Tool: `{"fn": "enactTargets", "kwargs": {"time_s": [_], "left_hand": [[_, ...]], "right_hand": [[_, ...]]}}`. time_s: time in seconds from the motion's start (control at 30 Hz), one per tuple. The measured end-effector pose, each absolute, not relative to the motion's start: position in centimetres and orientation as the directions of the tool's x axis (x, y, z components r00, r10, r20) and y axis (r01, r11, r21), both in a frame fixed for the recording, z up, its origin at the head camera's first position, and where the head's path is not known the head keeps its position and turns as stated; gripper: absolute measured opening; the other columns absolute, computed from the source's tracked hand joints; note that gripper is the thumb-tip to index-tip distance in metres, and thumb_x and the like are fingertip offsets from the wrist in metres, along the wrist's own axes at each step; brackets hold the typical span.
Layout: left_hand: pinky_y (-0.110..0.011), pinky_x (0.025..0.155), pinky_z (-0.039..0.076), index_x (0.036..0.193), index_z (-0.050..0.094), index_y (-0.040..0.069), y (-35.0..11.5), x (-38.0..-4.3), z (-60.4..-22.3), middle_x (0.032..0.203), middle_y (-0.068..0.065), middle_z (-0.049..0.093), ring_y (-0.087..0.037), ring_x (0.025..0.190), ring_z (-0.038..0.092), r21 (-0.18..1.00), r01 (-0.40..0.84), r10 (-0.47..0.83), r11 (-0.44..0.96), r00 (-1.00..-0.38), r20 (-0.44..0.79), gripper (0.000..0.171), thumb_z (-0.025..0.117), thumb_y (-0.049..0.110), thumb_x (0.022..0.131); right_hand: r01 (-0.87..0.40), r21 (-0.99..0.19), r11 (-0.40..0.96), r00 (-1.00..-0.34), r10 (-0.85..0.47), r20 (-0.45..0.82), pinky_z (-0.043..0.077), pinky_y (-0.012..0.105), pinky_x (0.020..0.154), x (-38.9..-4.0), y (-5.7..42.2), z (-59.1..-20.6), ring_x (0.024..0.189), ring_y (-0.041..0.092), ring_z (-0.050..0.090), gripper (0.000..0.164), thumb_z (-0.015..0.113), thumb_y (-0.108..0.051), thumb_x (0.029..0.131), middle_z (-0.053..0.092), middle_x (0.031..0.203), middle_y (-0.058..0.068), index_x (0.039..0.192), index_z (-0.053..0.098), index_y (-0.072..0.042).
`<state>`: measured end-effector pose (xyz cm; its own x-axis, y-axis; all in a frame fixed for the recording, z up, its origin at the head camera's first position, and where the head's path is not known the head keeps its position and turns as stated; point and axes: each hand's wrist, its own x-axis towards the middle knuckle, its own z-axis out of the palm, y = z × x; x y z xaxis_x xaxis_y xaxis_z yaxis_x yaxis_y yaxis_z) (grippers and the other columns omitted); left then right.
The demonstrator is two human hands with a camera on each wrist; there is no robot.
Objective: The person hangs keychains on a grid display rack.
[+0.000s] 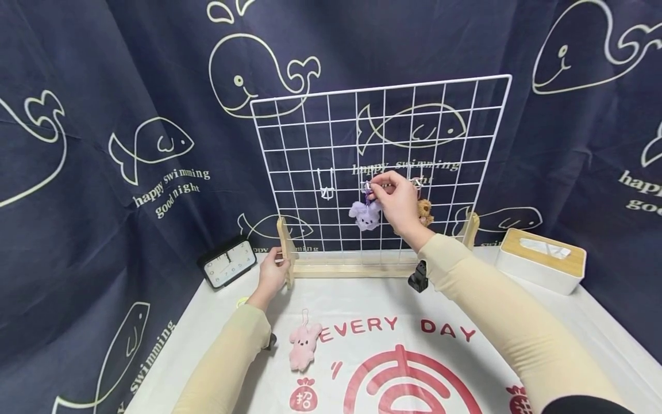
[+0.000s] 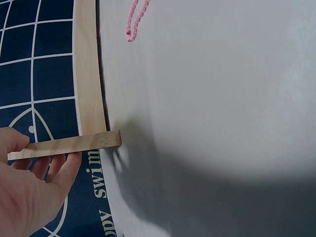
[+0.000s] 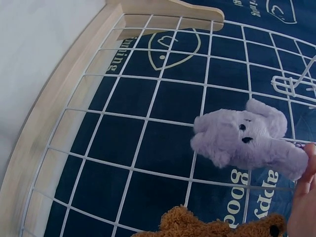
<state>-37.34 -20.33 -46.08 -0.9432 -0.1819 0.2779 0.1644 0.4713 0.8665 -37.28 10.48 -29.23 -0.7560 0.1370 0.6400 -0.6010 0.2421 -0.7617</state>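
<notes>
My right hand (image 1: 399,202) pinches the purple cord at the top of a lilac plush keychain (image 1: 367,216), close to a hook on the white wire grid (image 1: 343,138). In the right wrist view the lilac plush (image 3: 242,136) hangs in front of the grid, its ears beside my fingers. A brown plush (image 1: 425,213) hangs just to the right, partly behind that hand. My left hand (image 1: 273,270) grips the left wooden upright (image 2: 64,145) of the grid's stand, thumb on one side and fingers on the other. A pink plush keychain (image 1: 304,346) lies on the table, its loop (image 2: 133,22) stretched out.
A white hook (image 1: 326,193) on the grid's left part carries nothing. A clock (image 1: 229,263) stands left of the stand, and a tissue box with a wooden lid (image 1: 542,259) to its right. The white tablecloth (image 1: 362,299) has red print; a dark whale-patterned curtain (image 1: 170,57) hangs behind.
</notes>
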Motion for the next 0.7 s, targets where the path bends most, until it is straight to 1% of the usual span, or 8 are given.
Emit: {"fn": "enactTargets", "kwargs": {"time_s": [0.1,0.23,0.33,0.43,0.53,0.6,0.67,0.7], "left_hand": [[-0.049,0.100,0.056,0.130,0.058,-0.003,-20.3,-37.2,-46.1,0.122,-0.027,0.064,-0.043,0.110,0.065,0.863,0.171,-0.179,0.475,-0.942,0.285,0.034,0.059,-0.003,0.096],[-0.050,0.099,0.056,0.129,0.057,-0.004,-20.2,-37.1,-46.1,0.121,-0.028,0.064,-0.044,0.110,0.065,0.855,0.179,-0.179,0.487,-0.938,0.298,0.033,0.059,-0.004,0.095],[-0.050,0.099,0.056,0.129,0.057,-0.004,-20.2,-37.0,-46.2,0.121,-0.028,0.063,-0.044,0.110,0.065,0.858,0.175,-0.183,0.483,-0.938,0.294,0.034,0.059,-0.005,0.095],[-0.050,0.100,0.056,0.130,0.057,-0.004,-20.3,-37.0,-46.2,0.122,-0.028,0.063,-0.044,0.111,0.064,0.863,0.165,-0.184,0.478,-0.941,0.282,0.035,0.059,-0.005,0.095],[-0.050,0.100,0.056,0.131,0.056,-0.004,-20.2,-37.0,-46.1,0.123,-0.028,0.062,-0.044,0.111,0.064,0.863,0.160,-0.181,0.479,-0.944,0.275,0.035,0.059,-0.005,0.096],[-0.050,0.100,0.056,0.131,0.056,-0.004,-20.2,-36.9,-46.0,0.123,-0.028,0.062,-0.044,0.111,0.064,0.864,0.159,-0.180,0.477,-0.945,0.274,0.035,0.059,-0.005,0.095],[-0.050,0.099,0.056,0.131,0.056,-0.004,-20.1,-36.9,-45.9,0.123,-0.028,0.062,-0.044,0.111,0.064,0.865,0.161,-0.180,0.475,-0.945,0.274,0.035,0.059,-0.005,0.095],[-0.050,0.100,0.056,0.131,0.056,-0.004,-20.1,-36.9,-45.8,0.123,-0.028,0.062,-0.044,0.111,0.064,0.865,0.160,-0.180,0.475,-0.945,0.274,0.036,0.059,-0.005,0.095]], "right_hand": [[-0.606,-0.752,0.260,-0.745,0.146,0.651,0.049,0.011,0.052,-37.1,10.5,-29.2,0.066,0.005,0.066,0.008,0.070,0.001,0.094,0.072,0.092,0.017,0.101,0.069,0.004],[-0.631,-0.716,0.299,-0.713,0.141,0.687,0.051,0.013,0.062,-36.6,10.5,-29.1,0.075,0.007,0.062,0.012,0.067,0.004,0.093,0.065,0.099,0.014,0.105,0.067,0.004],[-0.665,-0.685,0.298,-0.683,0.128,0.719,0.050,0.015,0.069,-36.1,10.4,-29.4,0.081,0.010,0.058,0.015,0.061,0.007,0.093,0.058,0.101,0.012,0.108,0.065,0.004],[-0.706,-0.653,0.275,-0.647,0.123,0.752,0.048,0.018,0.069,-35.6,10.1,-29.8,0.082,0.013,0.055,0.019,0.058,0.008,0.092,0.057,0.099,0.014,0.110,0.063,0.004],[-0.752,-0.607,0.257,-0.600,0.113,0.792,0.047,0.018,0.069,-34.9,9.7,-30.3,0.082,0.014,0.053,0.020,0.058,0.010,0.091,0.057,0.098,0.016,0.110,0.062,0.004],[-0.786,-0.576,0.226,-0.571,0.091,0.816,0.046,0.017,0.068,-34.4,9.3,-30.7,0.082,0.014,0.051,0.020,0.058,0.011,0.091,0.057,0.098,0.020,0.110,0.060,0.005],[-0.807,-0.557,0.197,-0.557,0.065,0.828,0.045,0.017,0.067,-33.9,8.8,-31.0,0.082,0.013,0.050,0.020,0.056,0.013,0.091,0.057,0.097,0.023,0.110,0.059,0.007],[-0.808,-0.561,0.180,-0.562,0.048,0.826,0.044,0.017,0.066,-33.6,8.5,-31.1,0.081,0.014,0.050,0.020,0.055,0.014,0.091,0.056,0.097,0.025,0.110,0.058,0.009]]}}
